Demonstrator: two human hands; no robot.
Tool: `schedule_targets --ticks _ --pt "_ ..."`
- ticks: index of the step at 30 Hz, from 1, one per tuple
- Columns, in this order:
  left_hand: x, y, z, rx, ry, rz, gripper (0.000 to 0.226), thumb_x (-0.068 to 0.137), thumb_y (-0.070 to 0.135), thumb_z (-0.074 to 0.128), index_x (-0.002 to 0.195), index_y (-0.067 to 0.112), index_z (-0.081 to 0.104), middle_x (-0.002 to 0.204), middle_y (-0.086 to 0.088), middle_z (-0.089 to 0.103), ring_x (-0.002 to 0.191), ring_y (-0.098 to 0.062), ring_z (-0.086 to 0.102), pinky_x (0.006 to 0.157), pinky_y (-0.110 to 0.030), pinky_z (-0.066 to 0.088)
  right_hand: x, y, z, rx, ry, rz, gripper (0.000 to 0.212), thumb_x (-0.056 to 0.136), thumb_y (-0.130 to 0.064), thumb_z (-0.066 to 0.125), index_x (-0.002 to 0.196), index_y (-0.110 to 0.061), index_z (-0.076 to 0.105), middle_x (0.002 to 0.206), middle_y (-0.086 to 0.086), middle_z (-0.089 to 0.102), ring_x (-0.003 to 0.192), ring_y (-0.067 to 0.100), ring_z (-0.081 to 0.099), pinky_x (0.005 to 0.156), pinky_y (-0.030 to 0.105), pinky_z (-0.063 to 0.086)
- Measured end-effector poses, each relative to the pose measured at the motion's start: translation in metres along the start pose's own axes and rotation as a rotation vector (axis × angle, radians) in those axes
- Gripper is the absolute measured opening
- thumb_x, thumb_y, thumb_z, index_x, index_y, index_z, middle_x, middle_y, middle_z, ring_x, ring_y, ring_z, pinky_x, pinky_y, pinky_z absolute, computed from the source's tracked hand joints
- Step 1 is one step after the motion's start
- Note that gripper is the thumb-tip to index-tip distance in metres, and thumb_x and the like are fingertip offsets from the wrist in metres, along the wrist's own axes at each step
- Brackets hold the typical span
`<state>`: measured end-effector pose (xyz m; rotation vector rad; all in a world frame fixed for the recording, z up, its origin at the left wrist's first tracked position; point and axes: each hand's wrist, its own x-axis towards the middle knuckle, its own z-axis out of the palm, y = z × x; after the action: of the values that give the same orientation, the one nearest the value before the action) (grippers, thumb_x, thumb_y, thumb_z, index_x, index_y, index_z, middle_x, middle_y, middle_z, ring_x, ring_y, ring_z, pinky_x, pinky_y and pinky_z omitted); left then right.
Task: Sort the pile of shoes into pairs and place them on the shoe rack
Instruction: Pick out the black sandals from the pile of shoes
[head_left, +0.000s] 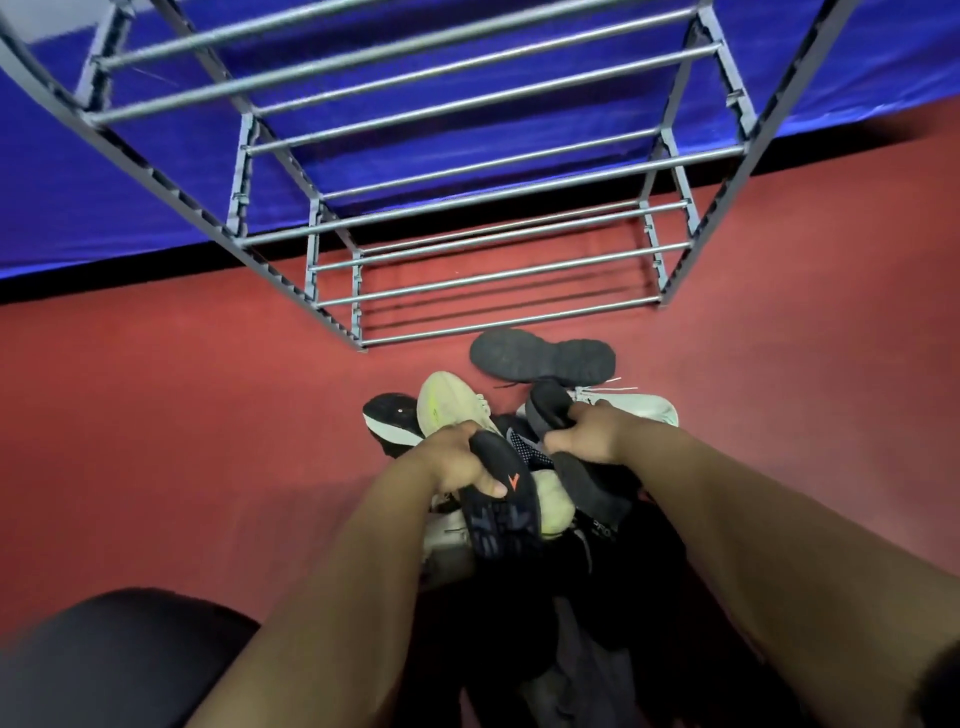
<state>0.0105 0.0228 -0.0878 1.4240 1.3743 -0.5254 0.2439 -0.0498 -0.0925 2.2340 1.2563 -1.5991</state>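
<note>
- Head view, seven o'clock, nearest: a dark rounded object (119, 654) that I cannot identify, on the red floor (156, 415).
- Both bare forearms reach from the bottom edge toward the centre, over the pile of shoes (558, 506) at six o'clock.
- The left hand (457, 462) grips a black shoe with an orange mark (501, 512), held sole up. The thumb lies across the sole and the fingers are clamped round the shoe's far edge.
- Just at three o'clock of it, the right hand (592, 434) grips a dark grey shoe (548, 408). The fingers are curled over its upper, and its toe sticks out past them toward twelve o'clock.
- Beyond the left hand, a pale shoe with a yellowish sole (447, 402) leans against a black shoe with a white sole edge (389, 415) at its nine o'clock.
- Beyond the right hand, at its two o'clock, lies a white shoe (639, 408).
- Farther on, a black shoe turned sole up (540, 356) lies on the floor, just in front of the rack's lowest bars.
- At twelve o'clock stands the grey metal shoe rack (509, 270), its rungs bare.
- Behind it hangs a blue sheet (104, 182).
</note>
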Motion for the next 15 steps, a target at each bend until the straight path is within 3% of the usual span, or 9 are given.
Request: schedule_targets --ticks 5,10,12,14,15 --pt "-0.008 0.006 0.004 0.007 0.050 -0.002 0.073 0.054 0.013 0.100 0.119 0.027 0.068 0.109 0.005 0.075 0.107 -0.022 0.069 0.101 -0.043 0.056 -0.003 -0.013 0.005 -0.084 0.035 0.008 0.083 0.079 -0.061 0.067 0.151 -0.022 0.052 0.143 0.012 0.055 0.120 0.030 0.059 0.100 0.039 0.050" --pt "-0.022 0.008 0.008 -0.061 0.151 0.010 0.059 0.063 0.012 0.098 0.113 0.023 0.068 0.105 0.001 0.075 0.103 -0.023 0.069 0.092 -0.035 0.057 -0.017 -0.015 0.005 -0.143 0.151 -0.041 0.070 0.079 -0.060 0.073 0.137 -0.022 0.063 0.134 0.013 0.061 0.102 0.028 0.056 0.084 0.034 0.043" --pt "-0.026 0.003 0.011 -0.127 0.242 0.023 0.047 0.069 0.012 0.095 0.108 0.017 0.069 0.098 -0.002 0.077 0.094 -0.021 0.071 0.082 -0.030 0.059 -0.024 -0.014 0.008 -0.140 0.208 -0.047 0.072 0.074 -0.062 0.075 0.132 -0.021 0.065 0.132 0.015 0.055 0.104 0.030 0.057 0.085 0.035 0.048" --pt "-0.036 0.002 0.014 -0.187 0.341 0.035 0.037 0.078 0.008 0.089 0.108 0.010 0.066 0.092 -0.004 0.076 0.082 -0.017 0.069 0.062 -0.023 0.053 -0.034 -0.013 0.011 -0.097 0.269 -0.076 0.068 0.076 -0.057 0.077 0.130 -0.018 0.062 0.129 0.012 0.046 0.104 0.031 0.058 0.089 0.037 0.051" --pt "-0.040 0.002 0.017 -0.194 0.381 0.049 0.036 0.080 0.009 0.087 0.107 0.009 0.064 0.094 -0.006 0.074 0.081 -0.018 0.068 0.060 -0.024 0.050 -0.039 -0.014 0.014 -0.066 0.308 -0.100 0.066 0.079 -0.055 0.077 0.130 -0.017 0.059 0.127 0.010 0.042 0.102 0.030 0.058 0.090 0.037 0.051"
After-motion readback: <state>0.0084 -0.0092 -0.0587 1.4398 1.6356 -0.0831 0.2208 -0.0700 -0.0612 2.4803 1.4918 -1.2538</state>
